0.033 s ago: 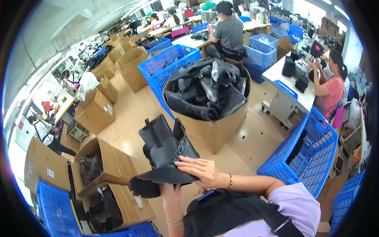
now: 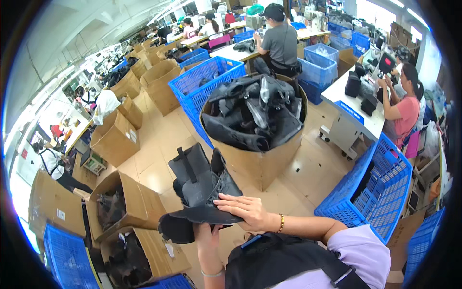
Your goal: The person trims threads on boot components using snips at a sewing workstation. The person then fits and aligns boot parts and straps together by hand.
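A black boot upper (image 2: 196, 179) with a pull strap and lacing is held up in front of my body, its top pointing away from me. A wide, dark curved piece (image 2: 180, 224) spreads along its near side; whether this belongs to the same upper, I cannot tell. My left hand (image 2: 208, 235) grips from below, with most of its fingers hidden behind the black material. Across the laced part lies my right hand (image 2: 244, 211), fingers together and pressed on the upper, thumb out of sight. Just beyond stands a large cardboard box (image 2: 262, 166) heaped with black boot uppers (image 2: 252, 111).
A blue crate (image 2: 192, 108) stands behind the heaped box, and another blue crate (image 2: 370, 192) is at my right. Open cartons (image 2: 139, 200) with dark pieces sit at my left. Co-workers sit at a white table (image 2: 346, 98) on the right and at benches further back.
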`<state>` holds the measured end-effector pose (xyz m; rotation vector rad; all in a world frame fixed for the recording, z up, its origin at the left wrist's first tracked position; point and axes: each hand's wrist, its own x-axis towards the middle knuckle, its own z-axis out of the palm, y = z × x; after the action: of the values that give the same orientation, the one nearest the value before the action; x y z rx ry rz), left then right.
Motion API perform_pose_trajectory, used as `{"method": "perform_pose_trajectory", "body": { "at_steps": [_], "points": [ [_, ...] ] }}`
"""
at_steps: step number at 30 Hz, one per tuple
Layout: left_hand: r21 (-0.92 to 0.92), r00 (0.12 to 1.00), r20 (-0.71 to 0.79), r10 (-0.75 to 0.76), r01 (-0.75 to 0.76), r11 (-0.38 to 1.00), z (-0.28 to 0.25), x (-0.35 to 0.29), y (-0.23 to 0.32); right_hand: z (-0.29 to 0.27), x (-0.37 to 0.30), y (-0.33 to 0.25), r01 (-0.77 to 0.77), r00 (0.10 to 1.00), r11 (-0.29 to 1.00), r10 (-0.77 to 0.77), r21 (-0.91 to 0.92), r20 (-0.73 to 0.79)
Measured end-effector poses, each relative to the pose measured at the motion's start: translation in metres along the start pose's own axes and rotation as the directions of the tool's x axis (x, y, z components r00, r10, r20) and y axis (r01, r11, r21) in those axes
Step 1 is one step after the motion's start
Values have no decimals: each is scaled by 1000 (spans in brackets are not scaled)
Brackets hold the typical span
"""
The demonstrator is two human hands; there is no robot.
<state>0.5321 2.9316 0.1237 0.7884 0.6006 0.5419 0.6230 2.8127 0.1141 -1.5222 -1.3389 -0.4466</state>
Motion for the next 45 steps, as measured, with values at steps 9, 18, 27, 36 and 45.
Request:
{"method": "perform_pose_trajectory", "body": {
  "at_steps": [9, 18, 27, 36, 45],
  "points": [
    [235, 897, 442, 12, -129, 963, -51, 213, 88, 101, 133, 132, 113, 993, 988, -111, -109, 26],
    [431, 906, 421, 41, -240, 870, -81, 418, 195, 238, 277, 280, 171, 983, 985, -172, 25, 57],
    [384, 985, 119, 122, -159, 909, -64, 613, 293, 386, 429, 397, -555, 823, 723, 551, 411, 142],
    [436, 942, 308, -132, -16, 900, -56, 868, 387, 513, 566, 549, -658, 676, 614, 737, 436, -17],
    [670, 832, 482, -275, -147, 728, 5, 1078, 434, 568, 667, 690, -528, 514, 467, 841, 709, -171]
  ]
}}
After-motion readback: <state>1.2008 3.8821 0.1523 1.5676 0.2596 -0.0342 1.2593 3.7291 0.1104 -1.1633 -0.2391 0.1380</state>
